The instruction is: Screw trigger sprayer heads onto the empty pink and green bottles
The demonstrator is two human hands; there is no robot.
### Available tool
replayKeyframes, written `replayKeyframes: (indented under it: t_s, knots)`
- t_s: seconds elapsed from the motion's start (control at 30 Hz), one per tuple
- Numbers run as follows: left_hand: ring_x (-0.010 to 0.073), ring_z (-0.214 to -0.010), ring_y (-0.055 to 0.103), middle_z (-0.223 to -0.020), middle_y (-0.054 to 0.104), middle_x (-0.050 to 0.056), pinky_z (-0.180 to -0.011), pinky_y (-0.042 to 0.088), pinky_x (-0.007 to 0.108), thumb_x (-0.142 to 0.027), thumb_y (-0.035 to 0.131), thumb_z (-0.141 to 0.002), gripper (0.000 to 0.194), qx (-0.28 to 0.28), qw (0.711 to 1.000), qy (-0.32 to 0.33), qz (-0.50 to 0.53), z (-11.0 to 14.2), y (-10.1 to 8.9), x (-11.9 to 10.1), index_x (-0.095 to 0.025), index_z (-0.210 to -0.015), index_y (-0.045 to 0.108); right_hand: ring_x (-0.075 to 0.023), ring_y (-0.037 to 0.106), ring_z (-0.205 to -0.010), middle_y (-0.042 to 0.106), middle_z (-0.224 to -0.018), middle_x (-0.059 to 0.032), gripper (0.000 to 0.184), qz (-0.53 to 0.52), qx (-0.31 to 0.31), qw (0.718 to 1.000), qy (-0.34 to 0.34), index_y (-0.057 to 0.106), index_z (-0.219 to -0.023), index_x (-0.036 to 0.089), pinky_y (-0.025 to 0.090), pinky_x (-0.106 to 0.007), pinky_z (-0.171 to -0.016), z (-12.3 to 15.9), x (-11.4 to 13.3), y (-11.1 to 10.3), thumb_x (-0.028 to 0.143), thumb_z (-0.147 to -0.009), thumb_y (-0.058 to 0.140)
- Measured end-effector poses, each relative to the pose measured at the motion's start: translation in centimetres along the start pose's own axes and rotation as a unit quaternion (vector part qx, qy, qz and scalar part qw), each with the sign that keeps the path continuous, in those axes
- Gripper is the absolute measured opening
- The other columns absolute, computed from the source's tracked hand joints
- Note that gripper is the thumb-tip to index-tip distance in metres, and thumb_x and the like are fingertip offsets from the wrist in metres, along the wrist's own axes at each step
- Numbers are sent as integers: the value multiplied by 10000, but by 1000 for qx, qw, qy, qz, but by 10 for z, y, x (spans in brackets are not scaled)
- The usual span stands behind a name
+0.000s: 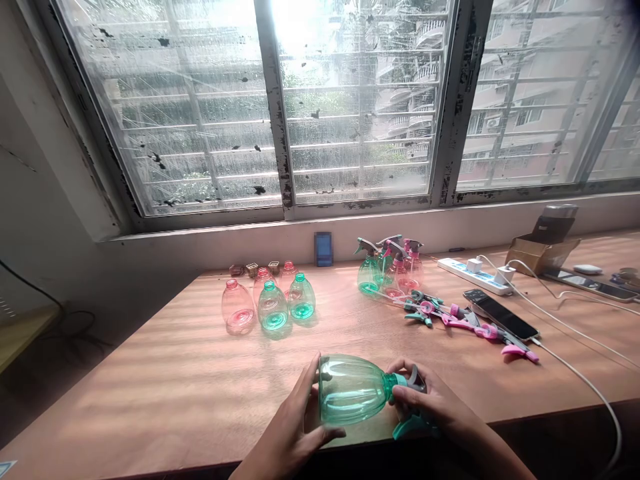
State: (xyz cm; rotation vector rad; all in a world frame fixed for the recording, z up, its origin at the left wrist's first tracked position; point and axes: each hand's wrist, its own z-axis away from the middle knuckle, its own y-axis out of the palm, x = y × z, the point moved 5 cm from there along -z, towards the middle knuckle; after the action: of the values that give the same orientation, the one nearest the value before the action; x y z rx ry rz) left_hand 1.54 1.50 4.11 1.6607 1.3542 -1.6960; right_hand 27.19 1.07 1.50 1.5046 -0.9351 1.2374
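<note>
A green spray bottle (pixel 353 390) lies sideways in the air over the table's front edge, its base to the left. My left hand (pixel 300 420) is closed around the base end, thumb below and fingers behind. At the neck, my right hand (pixel 425 393) grips the grey and green spray head (pixel 413 423), thumb and fingers at the collar. Loose pink and green spray heads (pixel 465 320) with thin tubes lie in a heap to the right. Left of centre stand open-necked bottles without heads, among them a green one (pixel 273 310) and a pink one (pixel 238 310).
Several spray bottles with heads (pixel 370 273) stand by the wall. Farther right are a phone (pixel 503 315) on a white cable, a power strip (pixel 475 275) with plugs, and a cardboard box (pixel 543 250). A small blue-framed object (pixel 323 249) leans below the window.
</note>
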Motion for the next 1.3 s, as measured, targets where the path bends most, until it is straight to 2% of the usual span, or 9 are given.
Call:
replayKeyframes:
  t_s: [0.13, 0.3, 0.43, 0.57, 0.67, 0.8, 1.0, 1.17, 1.3]
  knots:
    - [267, -1195, 620, -1504, 466, 137, -1087, 474, 441, -248, 632, -943, 852, -20, 999, 20, -44, 1, 0, -8, -318, -1617, 117, -141, 603, -596, 700, -667, 22, 412, 2, 2, 1000, -1, 605, -1007, 181, 424, -248, -577, 1, 1, 1, 463, -799, 822]
    - [312, -1298, 548, -1540, 430, 99, -1123, 439, 438, -252, 816, -789, 1058, -29, 998, 9, -54, 2, -1, -12, -349, -1610, 155, -147, 624, -566, 724, -675, 10, 418, 4, 1, 1000, 3, 591, -999, 184, 435, -256, -565, 0, 1, 3, 471, -797, 818]
    - [328, -1371, 495, -1584, 399, 93, -1167, 392, 453, -281, 810, -815, 1006, -25, 1000, 14, -14, 3, -3, -7, -355, -1602, 189, -147, 625, -550, 708, -632, 23, 407, -5, 9, 1000, 0, 586, -986, 186, 432, -251, -551, -1, 2, 4, 473, -804, 810]
    - [340, -1408, 457, -1609, 376, 106, -1168, 399, 472, -209, 841, -771, 1086, -34, 998, 33, -32, 1, -4, -3, -365, -1602, 158, -145, 627, -542, 703, -618, 25, 395, -1, 11, 1000, -4, 590, -979, 182, 434, -245, -544, -1, 2, 4, 475, -816, 800]
    - [328, -1409, 461, -1631, 332, 96, -1178, 392, 461, -200, 786, -823, 960, -31, 996, 57, -61, -1, -2, -7, -361, -1587, 229, -141, 627, -540, 700, -615, 30, 400, 0, 14, 1000, -6, 593, -982, 181, 434, -241, -540, -1, 2, 4, 475, -810, 805]
    - [302, -1414, 465, -1613, 366, 105, -1184, 384, 445, -231, 634, -950, 793, -42, 996, 58, -61, 0, -2, -12, -330, -1604, 196, -143, 625, -541, 709, -632, 24, 416, 0, 11, 1000, 1, 590, -985, 183, 437, -248, -540, 0, 3, 5, 481, -798, 813]
    - [349, -1475, 371, -1662, 295, 104, -1187, 374, 486, -234, 809, -815, 1086, -22, 999, 20, -37, 3, -3, -4, -354, -1617, 86, -154, 621, -532, 693, -608, 31, 441, 3, 3, 1000, 0, 591, -968, 193, 431, -255, -533, -1, 3, 5, 516, -774, 819]
    - [329, -1400, 476, -1633, 337, 99, -1167, 407, 456, -243, 771, -851, 889, -22, 1000, 15, -3, 1, -2, -9, -335, -1582, 274, -163, 619, -537, 696, -600, 24, 445, 15, -8, 1000, -2, 603, -971, 191, 427, -261, -536, -2, 2, 3, 525, -770, 819]
    - [310, -1351, 521, -1608, 362, 94, -1146, 431, 438, -224, 735, -870, 861, -35, 999, 18, -1, 1, -1, -12, -345, -1585, 271, -174, 638, -533, 720, -643, 9, 459, 7, -9, 1000, 4, 594, -976, 193, 447, -277, -545, -1, 3, 4, 528, -759, 822]
